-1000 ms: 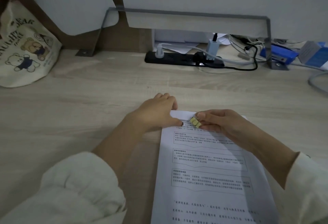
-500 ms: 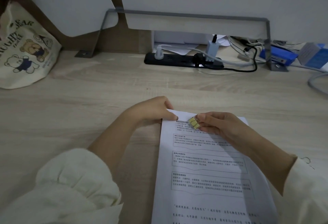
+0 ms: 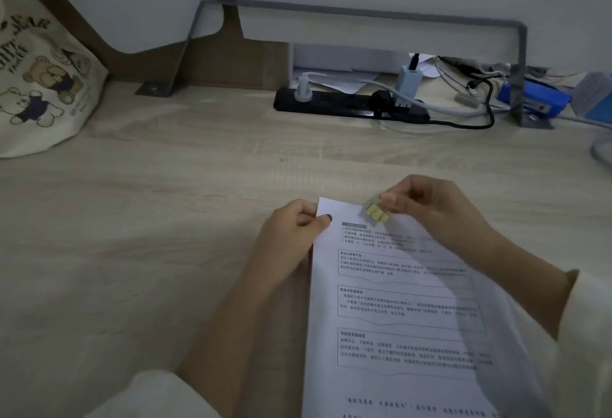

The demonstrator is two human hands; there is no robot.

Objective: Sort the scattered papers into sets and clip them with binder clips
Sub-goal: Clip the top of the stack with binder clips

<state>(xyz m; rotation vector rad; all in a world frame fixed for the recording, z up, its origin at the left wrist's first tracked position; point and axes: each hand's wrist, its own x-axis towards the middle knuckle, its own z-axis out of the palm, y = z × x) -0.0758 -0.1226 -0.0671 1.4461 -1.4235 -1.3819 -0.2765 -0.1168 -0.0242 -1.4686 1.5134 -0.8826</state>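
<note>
Left grip (image 3: 291, 235), thumb on top and fingers curled at the edge, pinches the upper left corner of the papers (image 3: 407, 311). The likely purpose is to hold the sheets squared, so that none slides while the clip is fitted. Right grip (image 3: 437, 215) pinches the yellow binder clip (image 3: 377, 214) between thumb and fingertips at its handle end. This sets the clip's body over the top edge of the papers, a little to the right of the held corner. Whether the clip's mouth already bites the sheets cannot be told, since the clip is small and slightly blurred.

The papers lie printed side up on the table (image 3: 165, 219), with the top edge away from the person. This leaves that edge within reach of both grips.

Step in hand, as judged: fastening one sorted set along its top edge. The next move would call for a firm squeeze on the handles while the corner is pinned. A slack left grip could let the sheets fan out under the clip.

At the rear of the table, well apart from the work, lie a black power strip (image 3: 347, 104) and a printed tote bag (image 3: 39, 86).
</note>
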